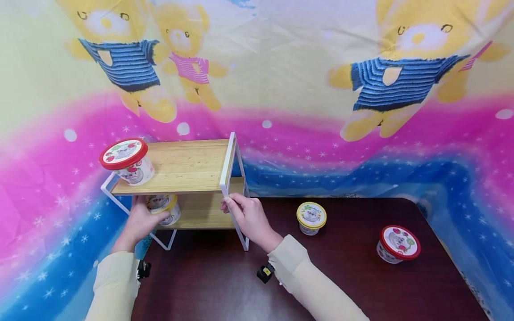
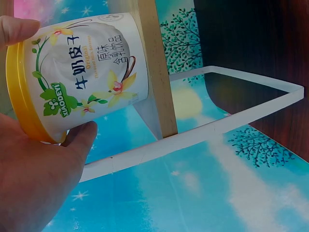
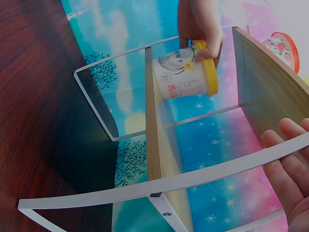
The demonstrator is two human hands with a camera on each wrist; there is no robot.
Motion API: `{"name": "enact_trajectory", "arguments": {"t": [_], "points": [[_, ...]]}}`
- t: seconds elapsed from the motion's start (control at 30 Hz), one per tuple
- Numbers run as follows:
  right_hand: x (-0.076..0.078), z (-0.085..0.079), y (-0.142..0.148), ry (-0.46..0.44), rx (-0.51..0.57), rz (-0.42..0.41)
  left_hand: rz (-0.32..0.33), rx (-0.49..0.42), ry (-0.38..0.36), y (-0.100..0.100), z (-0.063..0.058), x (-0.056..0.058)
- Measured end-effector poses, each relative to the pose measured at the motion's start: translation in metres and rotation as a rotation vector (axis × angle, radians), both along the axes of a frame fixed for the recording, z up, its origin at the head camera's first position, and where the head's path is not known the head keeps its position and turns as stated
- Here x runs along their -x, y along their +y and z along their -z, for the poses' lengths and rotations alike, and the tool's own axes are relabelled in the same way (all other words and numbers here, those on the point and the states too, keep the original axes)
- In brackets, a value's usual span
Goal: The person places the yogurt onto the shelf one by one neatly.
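Note:
My left hand (image 1: pixel 140 223) grips a yellow-lidded paper tub (image 1: pixel 174 213) at the left end of the lower shelf. Thumb and fingers are around its lid; the left wrist view shows the printed side of this tub (image 2: pixel 104 67) upright on the board. My right hand (image 1: pixel 254 221) holds the near right post of the white-framed two-tier shelf rack (image 1: pixel 192 162). In the right wrist view, fingers (image 3: pixel 277 166) of that hand pass behind the white bar. A red-lidded tub (image 1: pixel 138 174) stands on the upper shelf's left end, above my left hand.
On the dark wooden table (image 1: pixel 321 276), right of the rack, stand a yellow-lidded tub (image 1: pixel 311 218) and, farther right, a red-lidded tub (image 1: pixel 398 244). A bear-printed cloth (image 1: pixel 281 89) hangs behind the table and along its sides.

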State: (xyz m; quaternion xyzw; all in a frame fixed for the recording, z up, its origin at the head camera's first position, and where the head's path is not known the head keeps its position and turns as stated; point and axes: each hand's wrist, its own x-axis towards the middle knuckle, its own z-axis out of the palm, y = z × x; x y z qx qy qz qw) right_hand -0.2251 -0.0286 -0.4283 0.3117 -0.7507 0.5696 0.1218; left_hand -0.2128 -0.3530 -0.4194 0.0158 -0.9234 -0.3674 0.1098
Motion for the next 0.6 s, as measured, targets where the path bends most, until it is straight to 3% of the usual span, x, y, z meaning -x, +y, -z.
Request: {"name": "enact_trajectory", "arguments": {"t": [0.6], "points": [[-0.0005, -0.0018, 0.0003, -0.006, 0.002, -0.003, -0.02, 0.002, 0.034, 0.0051, -0.0012, -0.0035]]}}
